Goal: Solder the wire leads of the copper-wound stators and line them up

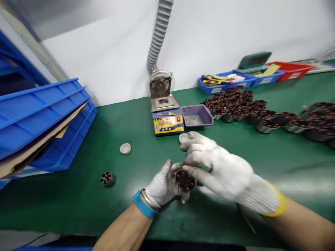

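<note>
Green tabletop [78,205] is stretching from behind the yellow-fronted metal heating unit [169,126] to a near edge well in front of it. Stacked blue plastic crates [42,111] are bounding the room left of the unit; a dense cluster of silver-sided black rings with copper windings [230,104] is bounding it on the right. Between crates and unit, a broad stretch of green is showing.

In front of the unit: white-gloved right hand [222,165] is arching half-open, fingers curling; white-gloved left hand [163,186] is folding around a single silver-sided black ring [185,180]. Right fingertips are meeting its upper rim; pinching or only touching, cannot tell.

Left-front of the unit, a lone copper-wound ring [111,180] is standing; nearer it, a round whitish cap [125,149] is lying.
</note>
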Available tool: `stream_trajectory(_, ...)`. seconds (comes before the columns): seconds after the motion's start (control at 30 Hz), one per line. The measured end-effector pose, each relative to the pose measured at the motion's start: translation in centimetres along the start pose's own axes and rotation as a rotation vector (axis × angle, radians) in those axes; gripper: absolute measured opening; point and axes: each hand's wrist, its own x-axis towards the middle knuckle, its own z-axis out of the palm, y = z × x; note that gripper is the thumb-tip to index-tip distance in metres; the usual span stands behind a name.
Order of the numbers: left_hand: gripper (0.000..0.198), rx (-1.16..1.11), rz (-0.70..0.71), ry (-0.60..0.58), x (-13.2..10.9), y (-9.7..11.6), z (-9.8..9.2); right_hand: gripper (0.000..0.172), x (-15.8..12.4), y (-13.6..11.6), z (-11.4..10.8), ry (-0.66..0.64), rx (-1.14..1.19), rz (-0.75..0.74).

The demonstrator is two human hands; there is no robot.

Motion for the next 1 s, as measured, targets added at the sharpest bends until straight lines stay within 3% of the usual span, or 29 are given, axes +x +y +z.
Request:
stream_trajectory(0.17, 0.072, 0.011, 0.139, 0.133, -0.5, 0.2, 0.4, 0.023, -1.5, 1.1, 0.6, 0.068, 0.212, 0.284)
stream_trajectory(0.27, 0.075, 0.008, 0.096, 0.145, -0.7, 0.5, 0.4, 0.029, -2.7, 2.6, -0.1, 0.232, 0.441, 0.573)
stream_trajectory(0.33, 0.076, 0.037, 0.056, 0.142, -0.8, 0.7, 0.3, 0.023, -3.7, 3.5, -0.4, 0.196, 0.423, 0.63)
stream_trajectory(0.37, 0.075, 0.061, 0.041, 0.142, -0.8, 0.8, 0.2, 0.023, -4.3, 3.9, -0.3, 0.085, 0.358, 0.606)
stream_trajectory(0.43, 0.074, 0.114, 0.011, 0.143, -0.6, 0.8, -0.1, 0.052, -5.4, 4.0, 0.4, -0.198, 0.22, 0.495)
stream_trajectory(0.5, 0.075, 0.158, -0.032, 0.126, -0.3, 0.7, -0.2, 0.07, -6.2, 3.6, 1.6, -0.339, 0.146, 0.367)
stream_trajectory(0.6, 0.071, 0.28, 0.008, 0.198, -0.1, 0.3, -0.1, 0.052, -6.4, 3.0, 3.1, -0.245, 0.091, 0.224)
stream_trajectory(0.7, 0.042, 0.546, 0.209, 0.438, -0.3, 0.2, 0.4, 0.037, -6.0, 3.2, 3.2, -0.1, 0.039, 0.172)
stream_trajectory(0.73, 0.034, 0.608, 0.23, 0.466, -0.5, 0.4, 0.5, 0.034, -5.9, 3.4, 3.0, -0.068, 0.022, 0.168)
stream_trajectory(0.87, 0.029, 0.587, 0.064, 0.357, -1.4, 1.7, 0.4, 0.034, -5.9, 4.1, 2.4, 0.011, -0.072, 0.14)
stream_trajectory(1.0, 0.038, 0.487, 0.209, 0.49, -1.1, 2.0, 0.2, 0.034, -5.9, 4.0, 2.4, 0.119, -0.117, 0.083)
